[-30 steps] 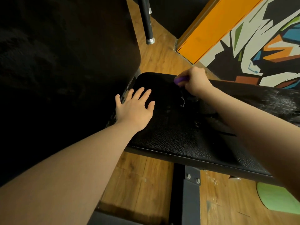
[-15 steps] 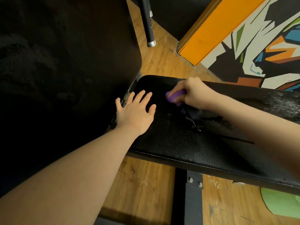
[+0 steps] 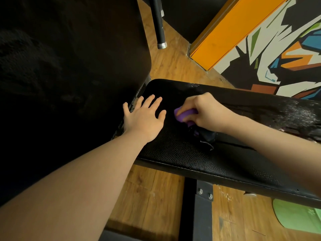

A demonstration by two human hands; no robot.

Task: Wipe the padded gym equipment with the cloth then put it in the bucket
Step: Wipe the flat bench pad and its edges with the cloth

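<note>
The cloth [image 3: 186,115], purple with a darker trailing end, sits bunched at centre frame on the black padded seat [image 3: 199,157]. The right hand [image 3: 206,112] grips it, fingers curled round the wad and pressing it onto the pad. Just left of it, apart from the cloth, the left hand [image 3: 145,117] lies flat on the same pad, fingers spread and straight, holding nothing. The seat runs from centre frame to the right edge; its far right part shows a pale, scuffed or wet patch. An upright black backrest [image 3: 69,66] fills the upper left of the frame, meeting the seat at a narrow gap beside the left hand.

Risks, as judged: the loose threads hanging from the cloth's lower end could snag in that gap or in the seam if the wipe runs there. The braced left hand sits in the path of a leftward stroke and would leave its own patch unwiped.

Not determinable: the bucket is not in view. How much of the pad is already wiped cannot be judged. The backrest is too dark to read its surface. A green mat [image 3: 298,216] on the wooden floor [image 3: 152,193] is cut off at lower right.
</note>
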